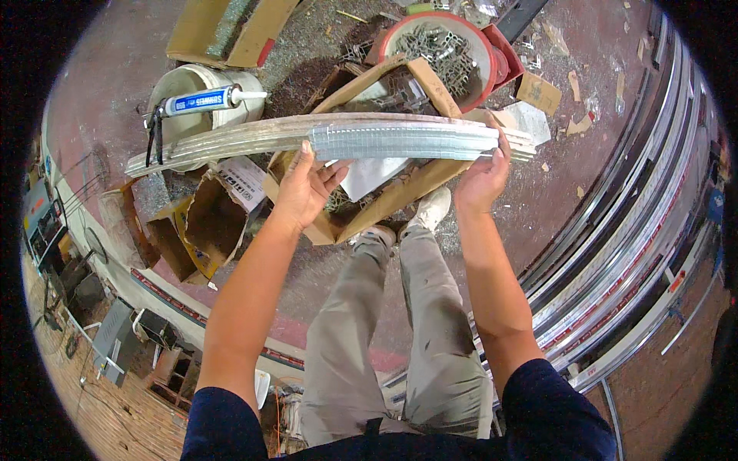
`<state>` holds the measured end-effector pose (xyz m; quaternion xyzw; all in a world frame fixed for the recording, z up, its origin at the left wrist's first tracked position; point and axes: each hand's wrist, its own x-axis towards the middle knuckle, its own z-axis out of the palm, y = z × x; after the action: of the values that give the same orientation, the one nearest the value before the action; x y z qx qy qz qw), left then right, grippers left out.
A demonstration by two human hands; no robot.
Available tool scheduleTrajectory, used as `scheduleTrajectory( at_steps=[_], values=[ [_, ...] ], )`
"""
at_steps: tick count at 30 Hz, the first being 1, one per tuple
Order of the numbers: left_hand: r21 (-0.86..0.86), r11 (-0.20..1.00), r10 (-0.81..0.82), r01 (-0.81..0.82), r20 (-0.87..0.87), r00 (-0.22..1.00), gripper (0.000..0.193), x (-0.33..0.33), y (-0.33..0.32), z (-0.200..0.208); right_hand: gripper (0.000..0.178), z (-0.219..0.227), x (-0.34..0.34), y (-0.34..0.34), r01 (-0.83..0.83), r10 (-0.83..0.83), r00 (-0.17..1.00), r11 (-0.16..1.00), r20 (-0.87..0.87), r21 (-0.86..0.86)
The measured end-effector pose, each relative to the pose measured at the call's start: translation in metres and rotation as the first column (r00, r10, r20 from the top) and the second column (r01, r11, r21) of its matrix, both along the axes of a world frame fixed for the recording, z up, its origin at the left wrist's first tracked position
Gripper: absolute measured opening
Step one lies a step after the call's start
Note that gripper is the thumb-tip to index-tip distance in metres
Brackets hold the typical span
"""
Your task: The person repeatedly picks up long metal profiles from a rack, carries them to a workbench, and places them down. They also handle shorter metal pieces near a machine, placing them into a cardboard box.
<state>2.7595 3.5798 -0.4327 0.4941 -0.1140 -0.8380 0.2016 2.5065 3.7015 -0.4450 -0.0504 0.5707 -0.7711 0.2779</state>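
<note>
Both hands are at a long silver strip of thin metal pieces (403, 143), which look pressed side by side in a row. My left hand (304, 188) has its thumb against the strip's left end, with the other fingers curled below it. My right hand (483, 180) grips the right end, fingers reaching up around it. Behind the strip and along it lies a longer pale ridged plank (223, 144), spanning above an open cardboard box (377, 207). A sealant gun with a blue and white cartridge (200, 101) stands near the plank's left part.
A white bucket (246, 88) stands at left, beside torn cartons (211, 219). A red-rimmed tub (486, 84) holds many small metal brackets (434, 58) at the back. Long metal profiles (615, 261) line the right side. Tools and crates (115, 338) lie at lower left.
</note>
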Motion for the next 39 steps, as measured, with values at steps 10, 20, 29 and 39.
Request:
scheduleTrajectory(
  at_steps=[10,20,29,39],
  values=[
    [-0.012,1.0,0.022,-0.022,0.034,0.999,0.05,0.01,0.004,-0.028,0.044,-0.031,-0.003,0.022,-0.086,0.226,0.869,0.945,-0.441,0.314],
    [0.005,1.0,0.002,-0.003,0.063,0.998,0.051,0.01,0.006,-0.037,0.043,-0.039,-0.006,0.032,-0.088,0.332,0.721,0.915,-0.609,0.394],
    [-0.047,0.998,0.049,-0.046,0.073,0.996,0.053,0.008,0.01,-0.041,0.042,-0.039,-0.01,0.037,-0.077,0.407,0.631,0.88,-0.661,0.468],
    [-0.076,0.994,0.082,-0.074,0.099,0.992,0.051,-0.001,0.011,-0.044,0.045,-0.045,-0.012,0.043,0.01,0.458,0.575,0.825,-0.678,0.566]
  ],
)
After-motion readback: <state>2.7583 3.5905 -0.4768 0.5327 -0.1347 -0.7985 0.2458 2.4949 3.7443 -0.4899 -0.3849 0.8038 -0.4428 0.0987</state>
